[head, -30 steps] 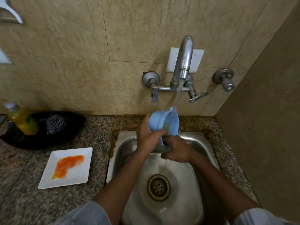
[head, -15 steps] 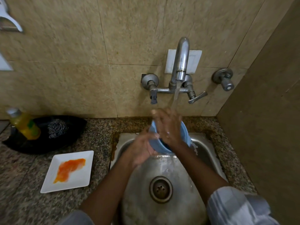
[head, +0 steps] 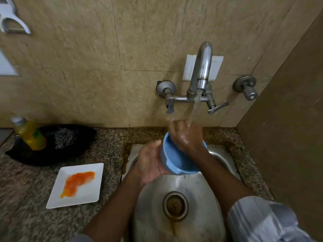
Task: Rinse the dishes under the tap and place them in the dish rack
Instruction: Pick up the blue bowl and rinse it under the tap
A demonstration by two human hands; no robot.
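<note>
A light blue bowl is held over the steel sink, tilted with its opening toward me. My left hand grips its left side from outside. My right hand lies flat across the bowl's far rim with fingers spread, wet, under the water stream running from the tap. A white square plate smeared with orange sauce lies on the counter left of the sink.
A black dish at the back left holds a yellow soap bottle and a steel scrubber. The granite counter surrounds the sink. A side wall stands close on the right. No dish rack is in view.
My right hand moved from beneath the bowl up over its rim into the water stream. The bowl turned from facing away to facing me and sits lower.
</note>
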